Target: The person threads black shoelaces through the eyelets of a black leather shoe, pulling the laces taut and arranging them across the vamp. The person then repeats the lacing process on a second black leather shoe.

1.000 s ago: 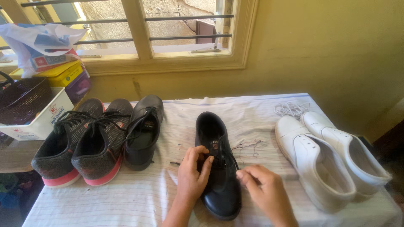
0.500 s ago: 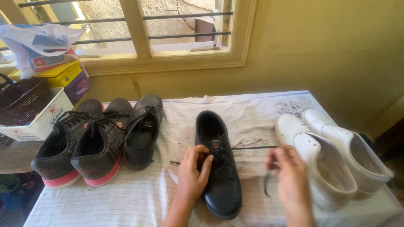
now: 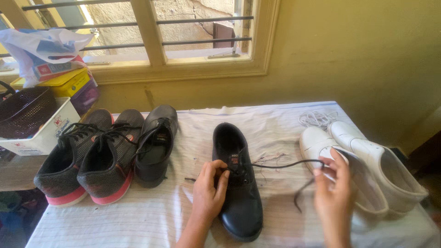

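Black lace [image 3: 280,165] taut between left hand [image 3: 209,188] and right hand [image 3: 333,188]

Our left hand [image 3: 209,190] reaches forward, fingers curled and pinched together; our right hand [image 3: 333,186] is raised off to the side, fingertips pinched, forearm upright.

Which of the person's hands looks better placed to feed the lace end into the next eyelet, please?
Probably the right hand: its fingers already pinch the black shoelace, pulled out taut with its end dangling. The left hand rests on the black leather shoe at the eyelets, steadying it.
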